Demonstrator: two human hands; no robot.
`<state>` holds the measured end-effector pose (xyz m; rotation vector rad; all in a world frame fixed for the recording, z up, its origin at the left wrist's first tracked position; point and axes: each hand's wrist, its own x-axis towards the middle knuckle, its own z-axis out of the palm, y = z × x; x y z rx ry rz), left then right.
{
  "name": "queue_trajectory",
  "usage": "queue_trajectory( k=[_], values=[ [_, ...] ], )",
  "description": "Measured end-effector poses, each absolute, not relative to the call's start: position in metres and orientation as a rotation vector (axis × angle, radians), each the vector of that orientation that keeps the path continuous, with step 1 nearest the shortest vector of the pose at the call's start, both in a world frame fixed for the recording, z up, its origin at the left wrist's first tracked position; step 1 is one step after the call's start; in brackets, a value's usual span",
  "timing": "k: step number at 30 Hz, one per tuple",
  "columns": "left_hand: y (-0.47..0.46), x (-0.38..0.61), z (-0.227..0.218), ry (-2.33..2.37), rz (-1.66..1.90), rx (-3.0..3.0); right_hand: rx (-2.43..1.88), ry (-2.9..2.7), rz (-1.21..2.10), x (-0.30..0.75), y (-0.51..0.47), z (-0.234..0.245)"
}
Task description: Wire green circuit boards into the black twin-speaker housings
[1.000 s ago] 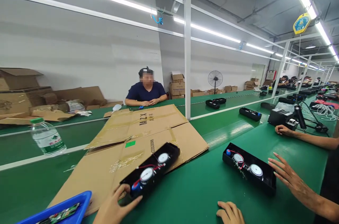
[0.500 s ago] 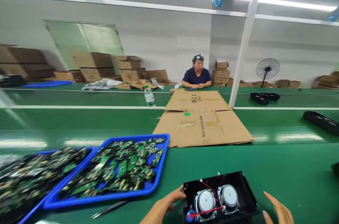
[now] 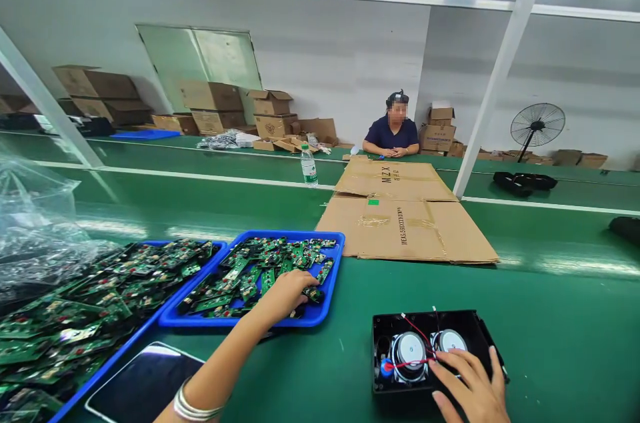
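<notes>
A long green conveyor table (image 3: 550, 316) runs through a workshop with cardboard boxes stacked along the far wall. At its near edge sits a black speaker housing (image 3: 430, 353) with 2 round speakers and red wiring inside; the right hand (image 3: 470, 386) lies flat on it, fingers spread over the right speaker. Just left of it, the left hand (image 3: 285, 293) reaches into a blue tray (image 3: 330, 303), fingers curled down onto the green circuit boards (image 3: 260, 269); whether it grips 1 cannot be told. A second blue tray (image 3: 100, 369) of boards lies further left. Flattened cardboard (image 3: 405, 229) lies beyond, a water bottle (image 3: 309, 168) near it, and a seated person (image 3: 393, 133) at the far edge.
</notes>
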<state>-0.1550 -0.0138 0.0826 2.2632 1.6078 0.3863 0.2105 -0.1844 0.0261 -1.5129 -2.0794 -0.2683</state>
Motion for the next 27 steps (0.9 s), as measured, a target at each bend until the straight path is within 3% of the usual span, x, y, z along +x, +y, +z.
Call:
queue_trajectory(
  k=[5,12,20,27],
  values=[
    [-0.010,-0.160,0.088,1.586,0.476,2.219,-1.491,-2.293,-0.042,0.198,-0.176,0.049],
    [-0.014,-0.158,0.112,1.534,0.709,2.006,-1.489,-2.129,0.354,0.168,-0.165,0.058],
    [-0.055,-0.089,0.157,1.146,0.785,1.866,-1.056,-1.165,0.882,0.131,-0.157,0.082],
    [-0.083,-0.046,0.162,0.956,0.644,2.130,-1.116,-0.977,0.918,0.140,-0.151,0.076]
  ],
)
